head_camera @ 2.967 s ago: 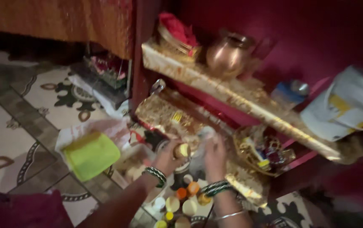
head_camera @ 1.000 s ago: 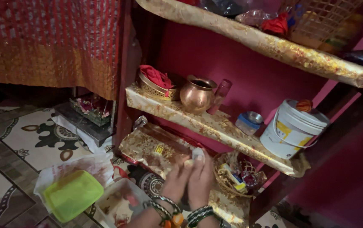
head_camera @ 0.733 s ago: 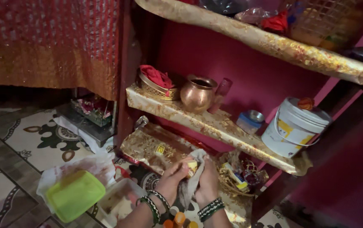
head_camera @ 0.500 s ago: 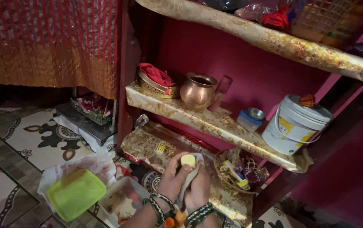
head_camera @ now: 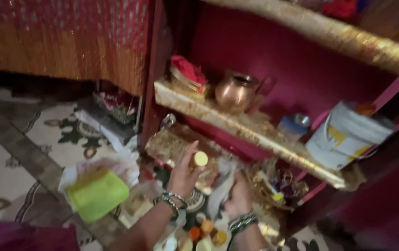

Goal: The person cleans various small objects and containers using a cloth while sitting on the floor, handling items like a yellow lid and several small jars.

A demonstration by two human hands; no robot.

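Observation:
My left hand [head_camera: 184,173] holds a small bottle with a yellow cap [head_camera: 200,159], lifted in front of the lowest shelf. My right hand [head_camera: 239,200] sits lower and to the right, gripping a pale cloth [head_camera: 221,181] that hangs between the two hands. Both wrists wear bangles. Below the hands lie several small bottles with orange, yellow and white caps [head_camera: 201,230]. The view is blurred.
A red shelf unit has gold-patterned liners [head_camera: 236,124]. On the middle shelf stand a copper pot [head_camera: 235,93], a brass bowl with red cloth [head_camera: 186,74], a blue tin [head_camera: 293,126] and a white bucket [head_camera: 348,135]. A green-lidded box [head_camera: 98,194] lies on the patterned floor tiles.
The hands have parted: my left hand lifted the yellow-capped bottle away from the cloth, and my right hand dropped lower with the cloth. The camera swung left and down.

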